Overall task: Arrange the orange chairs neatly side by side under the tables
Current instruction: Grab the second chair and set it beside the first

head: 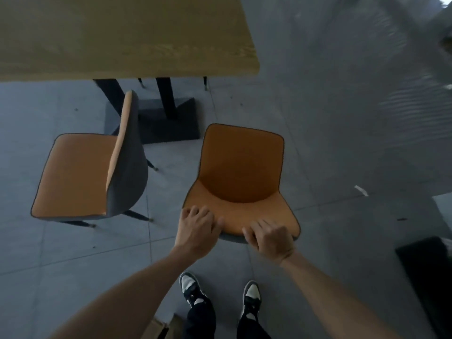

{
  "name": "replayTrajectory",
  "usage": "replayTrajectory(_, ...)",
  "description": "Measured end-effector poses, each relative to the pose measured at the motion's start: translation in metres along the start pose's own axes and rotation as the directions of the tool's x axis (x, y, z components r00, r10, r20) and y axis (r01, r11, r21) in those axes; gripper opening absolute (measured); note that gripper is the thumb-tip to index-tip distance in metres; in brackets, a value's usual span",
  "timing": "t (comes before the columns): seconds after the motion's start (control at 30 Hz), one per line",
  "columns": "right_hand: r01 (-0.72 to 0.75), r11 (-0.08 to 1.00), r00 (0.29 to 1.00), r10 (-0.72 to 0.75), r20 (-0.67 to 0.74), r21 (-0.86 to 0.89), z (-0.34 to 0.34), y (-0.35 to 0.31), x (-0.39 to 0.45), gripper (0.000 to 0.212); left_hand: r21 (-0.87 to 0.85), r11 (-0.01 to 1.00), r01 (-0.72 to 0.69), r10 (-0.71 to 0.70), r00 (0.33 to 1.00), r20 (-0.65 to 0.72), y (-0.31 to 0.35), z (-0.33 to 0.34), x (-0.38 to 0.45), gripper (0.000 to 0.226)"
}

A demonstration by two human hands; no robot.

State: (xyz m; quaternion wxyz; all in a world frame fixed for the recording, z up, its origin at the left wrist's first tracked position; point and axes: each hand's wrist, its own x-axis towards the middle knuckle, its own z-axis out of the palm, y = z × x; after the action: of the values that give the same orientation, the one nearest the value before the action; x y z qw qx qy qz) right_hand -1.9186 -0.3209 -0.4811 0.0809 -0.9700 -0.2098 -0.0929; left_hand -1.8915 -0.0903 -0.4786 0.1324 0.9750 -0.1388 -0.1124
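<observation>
Both hands, left hand [198, 228] and right hand [269, 237], clamped on the backrest top of the right orange chair [241, 182], seat pointing straight ahead toward the table [127, 37], still outside its edge, beside the sideways left chair [80, 177].

Table [122, 37] at far side; its pedestal base [156, 123] on the floor beneath. Left chair [80, 177] near the base, turned sideways, backrest on its right. Right chair [242, 182] beside it, apart, seat toward table, outside the table edge. Left hand [198, 228] and right hand [271, 238] on its backrest top; shoes [193, 289] behind it.
</observation>
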Motion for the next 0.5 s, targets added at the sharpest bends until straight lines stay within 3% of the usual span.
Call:
replayTrajectory(0.23, 0.316, 0.949, 0.948, -0.316, 0.028, -0.006, -0.009, 0.029, 0.065, 0.04, -0.093, 0.989, 0.116, -0.124, 0.988, -0.095, -0.001, 0.007, -0.001, 0.063)
replayTrajectory(0.4, 0.397, 0.917, 0.918, -0.396, -0.014, 0.03, -0.008, 0.037, 0.133, 0.045, -0.17, 0.97, 0.175, -0.2, 0.969, -0.144, -0.016, -0.008, 0.023, 0.054)
replayTrajectory(0.5, 0.416, 0.908, 0.909, -0.415, -0.034, 0.049, -0.005, 0.041, 0.171, 0.048, -0.26, 0.927, 0.272, -0.323, 0.929, -0.18, -0.019, -0.02, 0.042, 0.041)
